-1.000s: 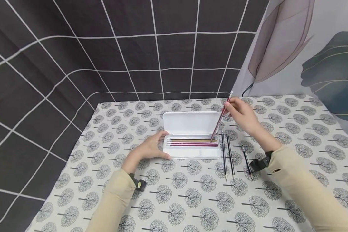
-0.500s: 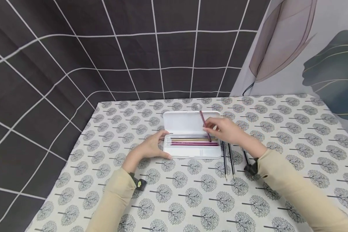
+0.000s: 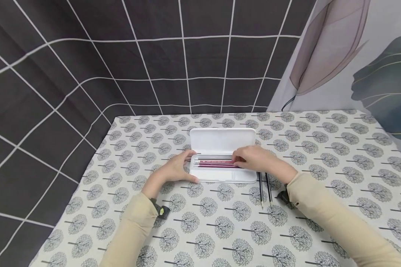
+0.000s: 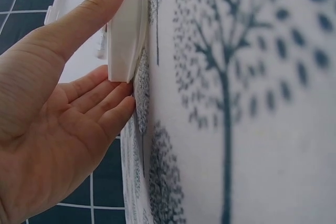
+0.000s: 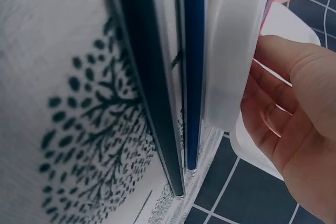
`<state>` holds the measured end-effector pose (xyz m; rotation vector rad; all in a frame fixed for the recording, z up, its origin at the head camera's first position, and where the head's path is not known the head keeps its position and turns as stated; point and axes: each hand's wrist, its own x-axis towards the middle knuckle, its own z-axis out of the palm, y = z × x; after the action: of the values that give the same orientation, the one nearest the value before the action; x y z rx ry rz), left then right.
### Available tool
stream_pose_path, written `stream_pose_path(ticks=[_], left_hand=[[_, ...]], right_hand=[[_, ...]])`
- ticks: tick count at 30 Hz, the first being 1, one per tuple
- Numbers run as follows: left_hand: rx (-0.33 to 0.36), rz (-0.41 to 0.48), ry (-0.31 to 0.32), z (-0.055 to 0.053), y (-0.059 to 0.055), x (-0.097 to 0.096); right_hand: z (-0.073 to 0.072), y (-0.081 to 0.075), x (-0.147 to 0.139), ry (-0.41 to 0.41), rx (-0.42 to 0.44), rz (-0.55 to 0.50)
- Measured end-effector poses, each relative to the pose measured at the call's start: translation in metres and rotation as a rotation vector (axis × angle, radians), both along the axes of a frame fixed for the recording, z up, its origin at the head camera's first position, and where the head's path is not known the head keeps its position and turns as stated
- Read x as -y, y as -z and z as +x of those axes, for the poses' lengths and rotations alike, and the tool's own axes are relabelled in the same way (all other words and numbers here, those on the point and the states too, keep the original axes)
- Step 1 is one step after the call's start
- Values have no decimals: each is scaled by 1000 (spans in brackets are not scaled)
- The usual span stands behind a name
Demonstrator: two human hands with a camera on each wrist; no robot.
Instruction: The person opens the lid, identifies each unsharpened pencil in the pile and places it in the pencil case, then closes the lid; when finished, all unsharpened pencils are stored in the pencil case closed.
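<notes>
The white pencil case [image 3: 220, 178] lies with its lid [image 3: 222, 141] raised at the back. My left hand [image 3: 174, 171] holds the case's left end, thumb at the front edge and fingers at the back corner. Inside, with curled fingers, my right hand [image 3: 254, 159] pinches a red pencil [image 3: 215, 161] near its right end; the pencil lies lengthwise and the fingers hide its tip. Another red pencil [image 3: 217, 167] and darker pencils lie alongside it. In the right wrist view, the case's wall [image 5: 231, 61] stands beside my right hand [image 5: 294, 93].
Two dark pencils [image 3: 261, 189] lie on the tree-print tablecloth [image 3: 200, 222] right of the case, one of them [image 5: 193, 77] close to its wall. A dark curtain with white lines [image 3: 160, 55] hangs behind the table; a leaf-print curtain [image 3: 341, 66] hangs at the right.
My right hand has moved left and down, bringing the red pencil from a steep tilt to lying flat in the case. The left hand stays at the case. My right forearm now covers the third dark pencil.
</notes>
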<state>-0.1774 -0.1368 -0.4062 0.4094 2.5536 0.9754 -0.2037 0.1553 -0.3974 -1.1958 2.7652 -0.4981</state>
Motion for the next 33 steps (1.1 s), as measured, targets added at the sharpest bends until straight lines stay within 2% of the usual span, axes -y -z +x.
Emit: stream_pose_path(ticks=[5,9,14,16,19,24,26,28,31,33], left_hand=[[-10,10,-2,1,2,2],[-29,-28,11,3,0,3],[-49,-79,78,1,-10,4],[-55,-71,74,-2,-16,5],[-77,-43,24,-8,-28,9],[-218,-24,-50,-24,-51,3],[-269,-31,-50,-30,-56,-4],[-307,-51,-48,-37,-57,-11],[-340,-63,-53,-45,-53,-18],[-353,-65,-74,-48,-51,-22]], right_hand=[[0,-2,-5,1,9,15],[0,-7,-15,35,27,0],[-2,-16,-32,46,3,-125],[-5,-20,-39,55,-28,-196],[-10,-25,-46,132,-81,-299],[-18,-32,-49,336,-153,-475],[-22,-33,-49,391,-111,-506],[-27,-32,-48,406,-51,-500],[-33,-31,-46,358,58,-426],[-35,-29,-46,311,42,-364]])
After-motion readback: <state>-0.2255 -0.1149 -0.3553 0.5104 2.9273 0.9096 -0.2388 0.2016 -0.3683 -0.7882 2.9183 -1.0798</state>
